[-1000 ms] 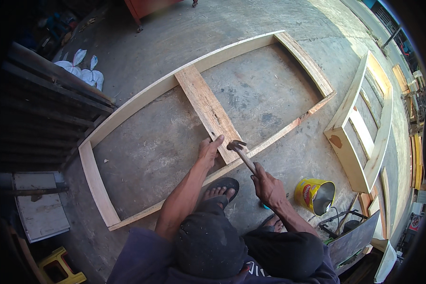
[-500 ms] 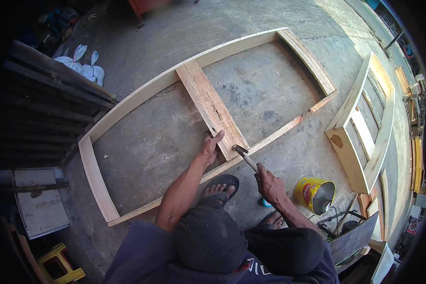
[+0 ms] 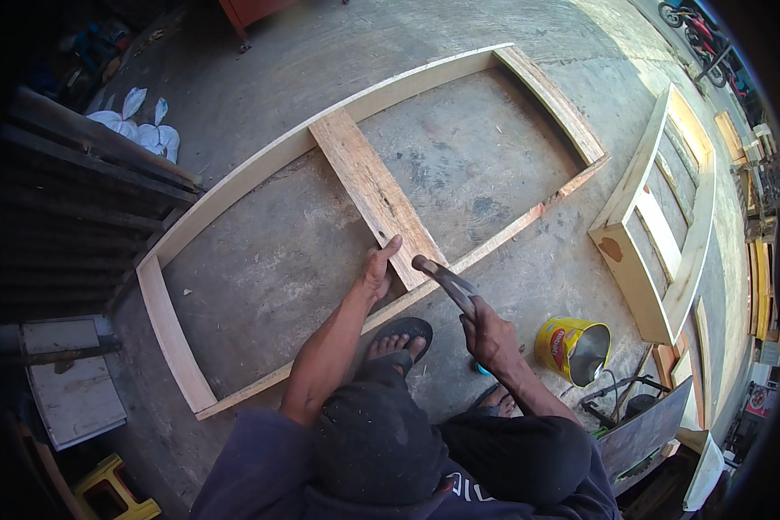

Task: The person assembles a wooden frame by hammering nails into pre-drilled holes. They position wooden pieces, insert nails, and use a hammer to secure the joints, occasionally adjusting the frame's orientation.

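A rectangular wooden frame [image 3: 234, 198] lies on the concrete floor in front of me, with a wide plank [image 3: 366, 179] set across its middle. My left hand [image 3: 378, 270] is closed on the left edge of this plank near its close end, thumb on top and the other fingers mostly hidden below. In my right hand [image 3: 491, 336] is the handle of a hammer [image 3: 447, 282]. The hammer's head is over the near end of the plank, close to the joint with the frame's near side; whether it touches the wood I cannot tell.
Right of my right hand stands a yellow tin [image 3: 572, 351]. A second wooden frame with slats [image 3: 615, 245] lies farther right. White sacks [image 3: 158, 140] sit at the far left beside dark slatted boards [image 3: 78, 208]. A yellow stool [image 3: 117, 494] is at lower left.
The hammer's head has shifted and turned over the plank's near end, its handle still in my right hand. My left hand keeps its hold. The whole view has shifted slightly.
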Available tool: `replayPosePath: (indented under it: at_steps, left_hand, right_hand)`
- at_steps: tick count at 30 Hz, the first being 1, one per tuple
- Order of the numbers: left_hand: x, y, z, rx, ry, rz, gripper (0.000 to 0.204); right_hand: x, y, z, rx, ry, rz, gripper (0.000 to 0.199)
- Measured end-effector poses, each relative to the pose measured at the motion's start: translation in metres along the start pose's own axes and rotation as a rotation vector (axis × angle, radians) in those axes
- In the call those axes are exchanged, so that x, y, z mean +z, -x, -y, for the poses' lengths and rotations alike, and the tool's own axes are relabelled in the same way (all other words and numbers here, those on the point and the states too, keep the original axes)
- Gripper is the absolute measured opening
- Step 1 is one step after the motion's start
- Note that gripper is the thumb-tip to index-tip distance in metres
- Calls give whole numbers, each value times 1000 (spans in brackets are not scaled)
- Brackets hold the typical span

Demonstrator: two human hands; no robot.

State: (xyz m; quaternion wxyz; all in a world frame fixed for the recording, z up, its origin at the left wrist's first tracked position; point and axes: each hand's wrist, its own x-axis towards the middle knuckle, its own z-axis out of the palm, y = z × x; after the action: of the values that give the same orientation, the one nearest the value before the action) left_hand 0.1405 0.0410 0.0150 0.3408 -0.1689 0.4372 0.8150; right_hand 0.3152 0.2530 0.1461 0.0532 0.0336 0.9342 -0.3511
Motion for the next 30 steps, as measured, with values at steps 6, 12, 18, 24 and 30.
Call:
replayPosePath:
  at_steps: [6,12,18,24,30]
  left_hand:
    - [-13,4,1,-154,604,260,91]
    - [-22,-29,18,-199,427,104,80]
    - [-35,-52,34,-233,424,194,66]
    - [-53,-53,42,-294,535,469,64]
    - [-60,-56,45,-331,585,370,62]
  right_hand:
    - [-7,23,-16,385,-158,28,44]
    - [-14,80,-47,477,-118,-42,43]
    - [21,121,-54,883,-446,194,44]
    - [22,138,-55,849,-357,197,56]
    - [14,141,-51,941,-399,186,58]
